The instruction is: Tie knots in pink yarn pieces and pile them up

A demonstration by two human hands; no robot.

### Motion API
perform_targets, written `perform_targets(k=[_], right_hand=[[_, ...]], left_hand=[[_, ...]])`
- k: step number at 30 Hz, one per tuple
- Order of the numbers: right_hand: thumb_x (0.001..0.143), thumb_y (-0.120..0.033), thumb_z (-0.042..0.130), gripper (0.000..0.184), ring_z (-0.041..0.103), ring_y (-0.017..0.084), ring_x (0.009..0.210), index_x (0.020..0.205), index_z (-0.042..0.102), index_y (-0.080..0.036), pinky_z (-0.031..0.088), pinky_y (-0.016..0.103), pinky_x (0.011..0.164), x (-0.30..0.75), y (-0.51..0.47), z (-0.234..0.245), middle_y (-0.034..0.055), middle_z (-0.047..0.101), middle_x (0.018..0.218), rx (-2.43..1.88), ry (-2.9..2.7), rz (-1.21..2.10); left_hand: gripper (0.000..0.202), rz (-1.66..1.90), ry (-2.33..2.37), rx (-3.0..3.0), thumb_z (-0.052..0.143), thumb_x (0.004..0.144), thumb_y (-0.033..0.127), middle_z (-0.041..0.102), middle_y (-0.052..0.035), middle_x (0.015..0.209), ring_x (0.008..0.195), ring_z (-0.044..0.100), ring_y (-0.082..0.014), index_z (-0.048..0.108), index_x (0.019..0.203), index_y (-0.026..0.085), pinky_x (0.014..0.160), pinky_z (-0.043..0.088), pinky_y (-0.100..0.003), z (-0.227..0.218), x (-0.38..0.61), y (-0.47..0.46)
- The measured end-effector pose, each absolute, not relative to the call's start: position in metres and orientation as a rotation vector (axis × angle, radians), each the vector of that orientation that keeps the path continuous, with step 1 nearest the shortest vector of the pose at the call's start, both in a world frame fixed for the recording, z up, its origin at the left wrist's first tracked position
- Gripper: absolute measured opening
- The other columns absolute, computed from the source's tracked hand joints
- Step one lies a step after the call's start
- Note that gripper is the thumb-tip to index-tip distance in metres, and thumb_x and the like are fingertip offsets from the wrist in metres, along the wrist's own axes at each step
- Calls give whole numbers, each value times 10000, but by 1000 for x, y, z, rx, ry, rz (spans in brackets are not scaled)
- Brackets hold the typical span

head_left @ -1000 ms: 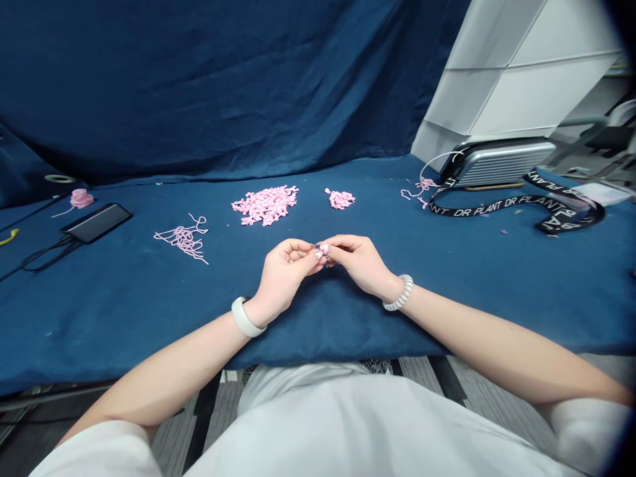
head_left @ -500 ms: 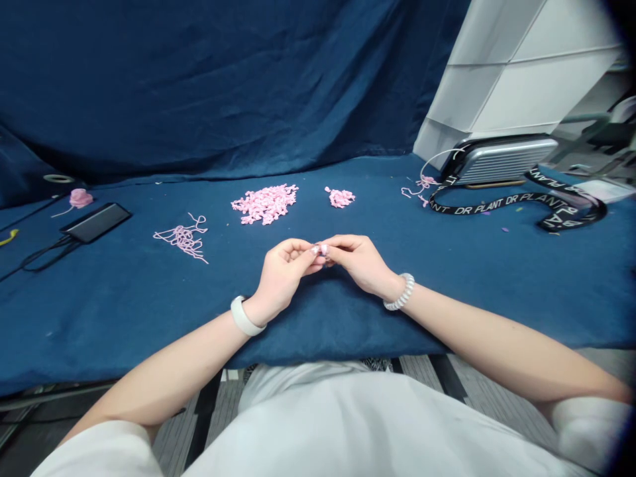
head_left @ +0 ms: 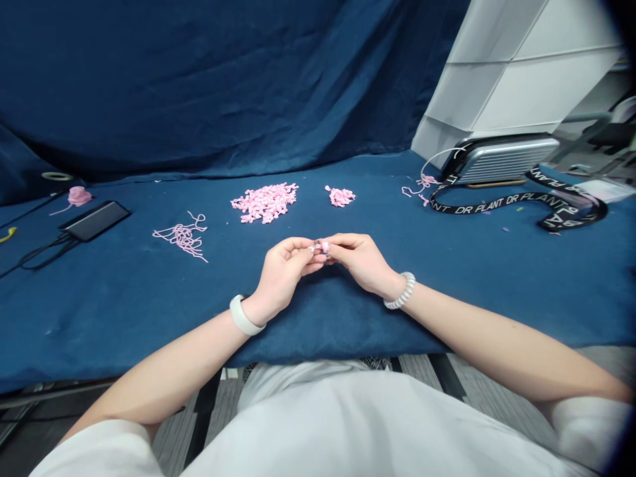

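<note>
Fingertip to fingertip, my left hand [head_left: 288, 265] and my right hand [head_left: 360, 260] meet above the near part of the blue cloth. Both are closed in a pinch, thumbs on top, around a small piece of pink yarn [head_left: 318, 246], mostly covered by the fingers. Its exact shape is too small to make out. Beyond the hands lies a large heap of short knotted pink yarn pieces [head_left: 265, 203]. A smaller heap of similar pieces [head_left: 340, 197] sits to its right. Loose pink strands [head_left: 183, 237] lie tangled on the left.
A pink yarn ball [head_left: 79, 196] and a black power bank-like box with cables [head_left: 95, 221] are at the left. To the right stand a silver ribbed case [head_left: 511, 159], a black lettered strap [head_left: 489, 204] and more pink yarn [head_left: 426, 182]. Blue cloth hangs behind.
My fingertips have shifted slightly, with the left thumb drawn a little left of the right one, so a bit more pink shows between them. The heaps have not moved.
</note>
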State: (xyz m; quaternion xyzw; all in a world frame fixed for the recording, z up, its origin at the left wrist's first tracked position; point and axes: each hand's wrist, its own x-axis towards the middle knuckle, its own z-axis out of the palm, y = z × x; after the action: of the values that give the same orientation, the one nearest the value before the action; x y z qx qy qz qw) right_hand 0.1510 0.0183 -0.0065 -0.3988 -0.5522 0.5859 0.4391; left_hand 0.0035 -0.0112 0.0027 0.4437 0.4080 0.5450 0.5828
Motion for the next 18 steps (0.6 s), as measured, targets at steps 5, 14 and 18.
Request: perform_targets(k=[5, 14, 18], right_hand=[[635, -432, 665, 422, 550, 3, 699, 887, 684, -93, 458, 113, 665, 153, 19, -7, 49, 642, 854, -969, -1453, 1368], [682, -412, 637, 349, 567, 6, 778, 878, 705, -131, 460, 118, 726, 158, 20, -5, 48, 633, 914, -950, -1587, 1207], [696, -381, 633, 300, 577, 9, 802, 858, 712, -142, 467, 132, 781, 158, 19, -4, 43, 636, 896, -947, -1625, 1161]], left_hand=[[212, 1218, 938, 1029, 722, 682, 249, 684, -56, 771, 723, 652, -116, 658, 825, 106, 711, 528, -221, 4, 2, -10], [194, 1183, 933, 1060, 707, 703, 277, 687, -58, 777, 737, 648, -114, 686, 811, 117, 723, 526, -223, 2, 1, -10], [204, 1167, 915, 1053, 696, 718, 293, 683, -59, 776, 738, 649, -114, 674, 805, 110, 727, 527, -228, 3, 0, -10]])
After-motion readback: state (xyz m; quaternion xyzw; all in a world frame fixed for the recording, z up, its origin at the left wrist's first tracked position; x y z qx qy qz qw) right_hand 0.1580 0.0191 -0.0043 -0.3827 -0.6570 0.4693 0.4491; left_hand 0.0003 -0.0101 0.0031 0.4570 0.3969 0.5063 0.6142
